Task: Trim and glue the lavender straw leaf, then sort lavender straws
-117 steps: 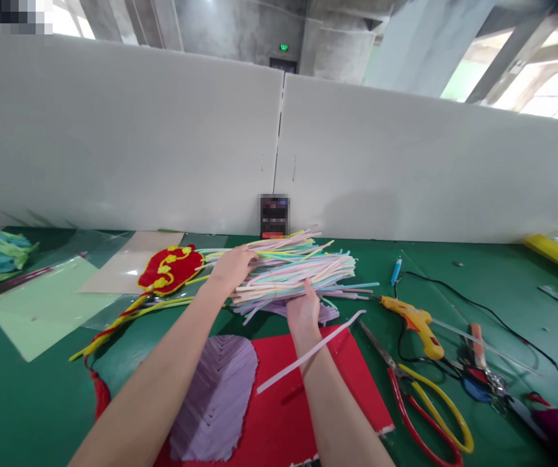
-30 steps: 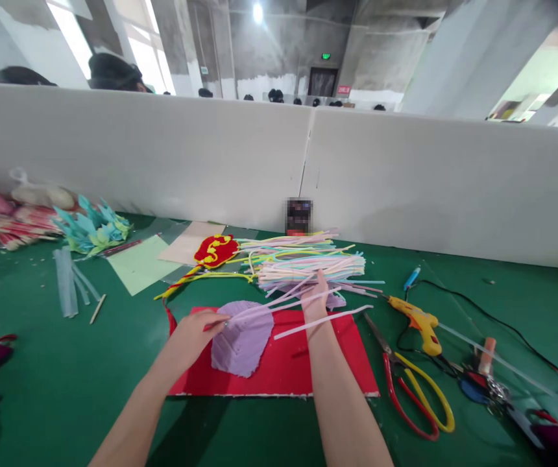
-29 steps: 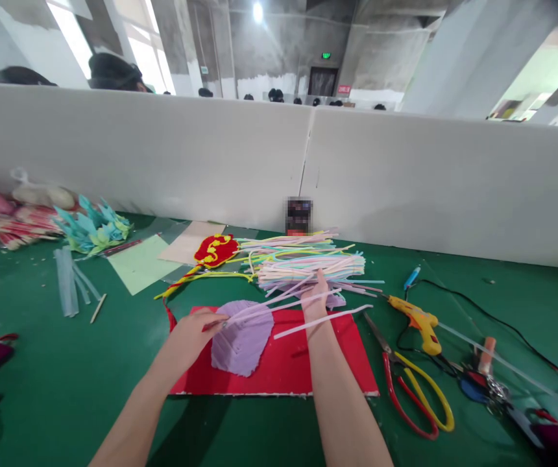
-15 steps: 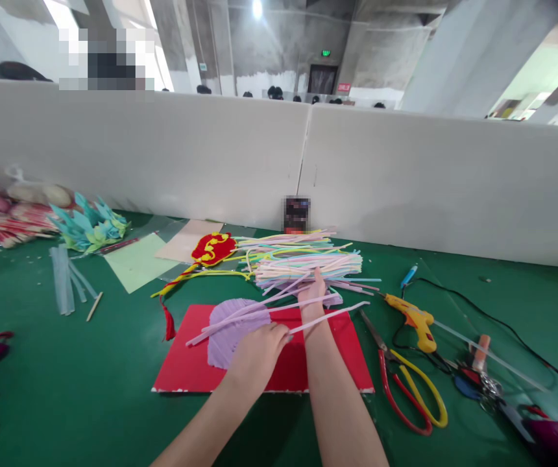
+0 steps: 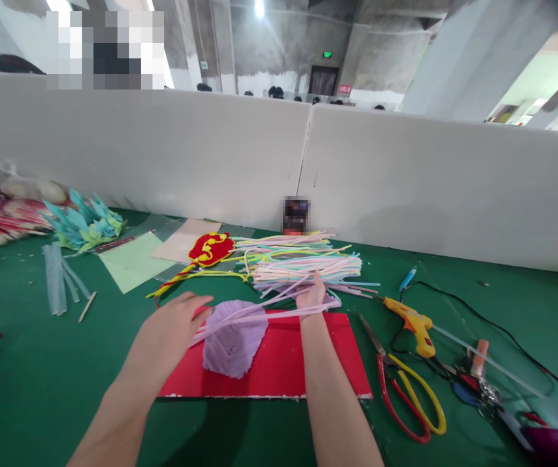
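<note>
A red board (image 5: 308, 363) lies on the green table with a purple leaf shape (image 5: 233, 334) of glued strips on it. My right hand (image 5: 311, 295) rests at the near edge of a heap of pastel strips (image 5: 303, 266), its fingers pinched on a few purple strips (image 5: 254, 314) that reach left across the leaf. My left hand (image 5: 169, 331) hovers at the board's left end, fingers stretched flat, its fingertips near the free ends of those strips.
Red and yellow scissors (image 5: 408, 395) and a yellow glue gun (image 5: 412, 321) with its black cord lie right of the board. A red and yellow ornament (image 5: 209, 248), paper sheets (image 5: 135, 259) and teal paper shapes (image 5: 87, 224) lie left. A white partition (image 5: 279, 162) backs the table.
My left hand moved from the board's middle back to its left end and now lies flat. The loose white strip that lay on the board has gone from view.
</note>
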The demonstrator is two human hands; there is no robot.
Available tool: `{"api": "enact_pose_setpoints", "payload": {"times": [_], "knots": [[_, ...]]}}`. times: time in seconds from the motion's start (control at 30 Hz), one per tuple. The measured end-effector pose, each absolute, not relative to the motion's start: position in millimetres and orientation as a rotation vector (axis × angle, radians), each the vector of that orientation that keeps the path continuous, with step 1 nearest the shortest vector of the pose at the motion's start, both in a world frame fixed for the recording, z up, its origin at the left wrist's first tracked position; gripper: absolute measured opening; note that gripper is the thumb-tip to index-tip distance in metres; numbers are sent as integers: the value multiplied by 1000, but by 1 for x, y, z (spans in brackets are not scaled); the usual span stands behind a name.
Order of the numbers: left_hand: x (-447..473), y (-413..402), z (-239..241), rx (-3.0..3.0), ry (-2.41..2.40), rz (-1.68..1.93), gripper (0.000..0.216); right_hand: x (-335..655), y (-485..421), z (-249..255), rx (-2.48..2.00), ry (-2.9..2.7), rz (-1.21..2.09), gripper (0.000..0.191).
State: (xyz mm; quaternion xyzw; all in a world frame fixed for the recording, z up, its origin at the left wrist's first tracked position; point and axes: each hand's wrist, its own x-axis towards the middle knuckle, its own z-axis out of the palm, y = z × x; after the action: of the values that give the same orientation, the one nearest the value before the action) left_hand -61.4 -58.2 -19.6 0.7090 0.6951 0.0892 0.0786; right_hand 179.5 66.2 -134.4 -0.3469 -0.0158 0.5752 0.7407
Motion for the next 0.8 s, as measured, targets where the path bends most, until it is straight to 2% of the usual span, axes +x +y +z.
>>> {"api": "enact_pose_setpoints", "payload": {"times": [0.1, 0.2, 0.43, 0.8], "knots": [[-24, -23, -7, 2345, 1838, 482, 29, 184, 63, -132, -741, -54, 1327, 9], [14, 21, -13, 2474, 1574, 640, 25, 186, 61, -130, -721, -83, 1400, 15], [67, 86, -52, 2602, 1433, 549, 15, 184, 60, -127, -689, -128, 1449, 21], [74, 88, -51, 2629, 1369, 472, 12, 179, 60, -123, -741, -95, 1373, 24]]}}
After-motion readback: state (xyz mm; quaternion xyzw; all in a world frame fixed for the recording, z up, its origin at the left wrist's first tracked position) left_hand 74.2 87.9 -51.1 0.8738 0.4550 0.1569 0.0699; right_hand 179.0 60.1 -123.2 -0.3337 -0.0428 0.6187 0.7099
